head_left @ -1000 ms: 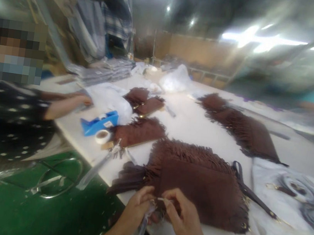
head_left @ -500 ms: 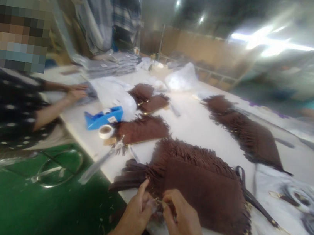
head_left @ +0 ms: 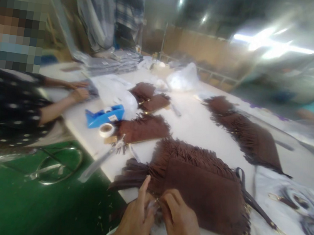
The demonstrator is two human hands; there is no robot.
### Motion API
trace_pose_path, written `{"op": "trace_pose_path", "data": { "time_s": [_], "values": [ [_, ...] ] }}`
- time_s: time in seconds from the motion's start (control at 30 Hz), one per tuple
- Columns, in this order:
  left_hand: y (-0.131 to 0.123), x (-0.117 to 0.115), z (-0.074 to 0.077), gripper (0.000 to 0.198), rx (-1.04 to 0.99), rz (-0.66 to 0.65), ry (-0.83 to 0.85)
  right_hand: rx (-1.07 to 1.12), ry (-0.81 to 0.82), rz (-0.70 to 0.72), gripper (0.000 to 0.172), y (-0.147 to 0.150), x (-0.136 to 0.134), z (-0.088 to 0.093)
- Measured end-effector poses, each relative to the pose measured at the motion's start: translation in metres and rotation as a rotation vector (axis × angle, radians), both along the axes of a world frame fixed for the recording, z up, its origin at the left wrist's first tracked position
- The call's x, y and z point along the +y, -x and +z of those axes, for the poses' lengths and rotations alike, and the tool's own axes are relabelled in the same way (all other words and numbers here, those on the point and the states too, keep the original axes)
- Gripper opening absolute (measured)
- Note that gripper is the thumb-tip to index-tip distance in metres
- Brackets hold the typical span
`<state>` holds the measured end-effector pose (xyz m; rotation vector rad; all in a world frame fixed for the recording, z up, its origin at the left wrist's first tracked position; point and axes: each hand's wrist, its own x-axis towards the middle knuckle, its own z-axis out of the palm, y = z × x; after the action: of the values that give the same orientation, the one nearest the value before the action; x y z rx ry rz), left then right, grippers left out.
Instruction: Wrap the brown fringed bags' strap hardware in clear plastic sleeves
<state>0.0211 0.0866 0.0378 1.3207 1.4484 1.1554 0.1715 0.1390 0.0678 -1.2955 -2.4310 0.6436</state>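
Note:
A large brown fringed leather bag [head_left: 201, 194] lies flat near the table's front edge, its fringe pointing away and to the left. At its near left corner, my left hand [head_left: 137, 218] has the index finger stretched out, while its thumb and other fingers close round a small piece that looks like clear plastic. Beside it, my right hand [head_left: 181, 222] is pinched at a small gold metal fitting [head_left: 157, 200]. The fingertips of both hands almost meet there. Blur hides the exact grip.
Smaller fringed bags [head_left: 143, 129] lie beyond, near a blue tape dispenser [head_left: 104, 116] and a white tape roll [head_left: 106, 130]. More brown bags [head_left: 261, 142] lie at right, above white cloth [head_left: 267, 183]. A person in a dotted top [head_left: 6, 106] works at left.
Both hands stay at the bag's corner. My right fingers have shifted slightly left, closer to my left hand, and the gold fitting is more covered. The bag lies as before.

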Motion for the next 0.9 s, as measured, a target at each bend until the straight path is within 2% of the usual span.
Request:
{"op": "trace_pose_path", "data": {
  "time_s": [0.1, 0.2, 0.27, 0.33, 0.43, 0.57, 0.67, 0.73, 0.8, 0.9],
  "values": [
    [-0.002, 0.001, 0.001, 0.053, -0.146, 0.089, 0.084, -0.039, -0.052, 0.009, 0.02, 0.001, 0.0, -0.001],
    [-0.004, 0.006, -0.008, 0.043, -0.369, 0.247, 0.277, -0.035, -0.104, 0.012, 0.023, 0.001, 0.0, -0.002],
    [-0.004, 0.011, -0.016, 0.04, -0.509, 0.282, 0.414, -0.043, -0.121, 0.017, 0.025, 0.0, -0.001, -0.004],
    [-0.003, 0.015, -0.018, 0.034, -0.641, 0.242, 0.509, -0.065, -0.121, 0.018, 0.026, -0.001, -0.001, -0.006],
    [0.0, 0.019, -0.011, 0.032, -0.823, 0.143, 0.564, -0.095, -0.105, 0.004, 0.026, -0.001, -0.002, -0.008],
    [0.004, 0.021, -0.004, 0.032, -0.928, -0.035, 0.601, -0.11, -0.077, -0.004, 0.026, -0.001, -0.003, -0.008],
    [0.004, 0.024, -0.01, 0.026, -0.89, -0.036, 0.618, -0.106, -0.072, 0.001, 0.026, 0.0, -0.003, -0.008],
    [0.004, 0.026, -0.016, 0.022, -0.787, -0.005, 0.626, -0.086, -0.066, 0.001, 0.026, 0.0, -0.003, -0.009],
    [0.006, 0.027, -0.019, 0.015, -0.558, 0.019, 0.551, -0.045, -0.052, -0.012, 0.026, -0.001, -0.003, -0.01],
    [0.013, 0.027, -0.016, 0.017, -0.063, 0.036, 0.229, 0.046, -0.008, -0.035, 0.026, -0.005, -0.001, -0.01]
  ]
}}
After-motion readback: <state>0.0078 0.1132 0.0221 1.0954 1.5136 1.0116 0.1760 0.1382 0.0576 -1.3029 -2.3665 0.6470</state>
